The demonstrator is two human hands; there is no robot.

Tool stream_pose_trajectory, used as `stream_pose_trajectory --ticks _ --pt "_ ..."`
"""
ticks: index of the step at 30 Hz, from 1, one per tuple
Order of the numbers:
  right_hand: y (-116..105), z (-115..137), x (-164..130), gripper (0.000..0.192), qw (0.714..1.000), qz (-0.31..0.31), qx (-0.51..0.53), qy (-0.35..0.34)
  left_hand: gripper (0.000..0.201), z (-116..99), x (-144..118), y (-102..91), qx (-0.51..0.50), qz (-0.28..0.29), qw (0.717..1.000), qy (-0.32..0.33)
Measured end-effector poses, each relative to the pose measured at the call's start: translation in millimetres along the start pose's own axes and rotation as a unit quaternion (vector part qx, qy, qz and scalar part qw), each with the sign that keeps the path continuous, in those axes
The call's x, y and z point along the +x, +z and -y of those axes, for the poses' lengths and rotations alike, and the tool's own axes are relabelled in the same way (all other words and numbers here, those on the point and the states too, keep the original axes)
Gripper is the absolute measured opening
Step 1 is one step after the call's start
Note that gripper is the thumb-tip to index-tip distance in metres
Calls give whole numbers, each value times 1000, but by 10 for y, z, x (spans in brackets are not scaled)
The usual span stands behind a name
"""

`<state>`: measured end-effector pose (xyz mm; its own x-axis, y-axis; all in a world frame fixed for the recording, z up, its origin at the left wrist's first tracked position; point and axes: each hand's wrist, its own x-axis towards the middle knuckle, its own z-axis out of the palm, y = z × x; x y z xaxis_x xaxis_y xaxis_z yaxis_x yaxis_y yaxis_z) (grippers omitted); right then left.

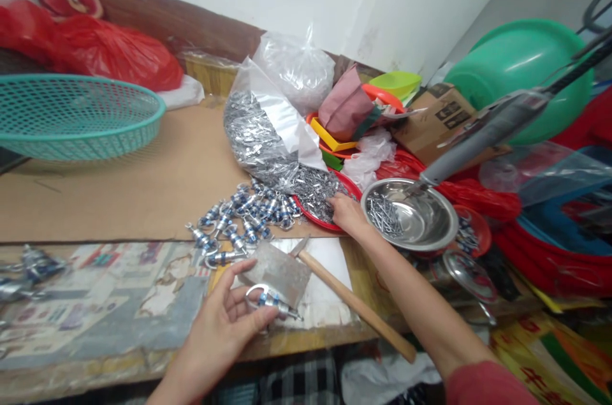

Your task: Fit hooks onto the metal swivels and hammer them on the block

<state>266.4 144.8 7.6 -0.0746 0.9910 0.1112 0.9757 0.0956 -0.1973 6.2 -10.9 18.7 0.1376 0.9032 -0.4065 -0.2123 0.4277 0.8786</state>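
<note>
Head view | left hand pinches the ringed blue-silver fitting by the worktop's front edge | looks light, stiff, slick, best held mid-body | right hand dips into metal pieces, grip can't be told | hammer overhangs that edge; room opens leftward over cardboard

Free room above cardboard between basket and fittings, hammer aslant between left hand and right hand
</note>
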Motion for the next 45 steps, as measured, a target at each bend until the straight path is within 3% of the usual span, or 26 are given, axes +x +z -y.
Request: stream_pose_trajectory --ticks 5,9,12,14,17,20,28,31,35,41,43,45 --pt "-90 -99 1 26 995 -60 76 12 77 -1 36 -32 -12 -7 1000 -3" --pt "-150 238 -315 24 982 -80 173 -12 78 -22 34 -40 -15 -7 1000 -7" --pt "-165 710 -777 18 964 -50 251 -76 77 -30 24 -31 -22 -7 1000 -5" --pt "-173 977 -1052 16 926 -26 332 -180 77 -27 18 -21 -30 -5 1000 -4" --pt "-191 1164 -1233 21 913 11 293 -283 78 -17 10 -4 -47 -4 999 9" --pt "-214 1155 -1177 18 922 52 211 -322 76 -12 2 13 -51 -14 998 25" --pt "-339 1135 -1001 12 920 147 235 -278 75 12 19 6 -53 -6 998 28" --pt "-245 1182 -997 14 915 123 256 -286 76 24 26 -5 -50 -6 998 36" --pt "-99 1243 -1039 14 926 88 271 -246 77 19 21 -5 -48 -1 998 30" --pt "-154 1223 -1084 12 923 63 345 -160 79 15 20 -5 -45 -5 999 22" --pt "-186 1188 -1051 13 916 88 361 -150 78 21 26 -11 -43 -3 999 19" --pt "-193 1164 -1013 11 908 128 355 -183 78 28 30 -15 -41 -1 999 21"
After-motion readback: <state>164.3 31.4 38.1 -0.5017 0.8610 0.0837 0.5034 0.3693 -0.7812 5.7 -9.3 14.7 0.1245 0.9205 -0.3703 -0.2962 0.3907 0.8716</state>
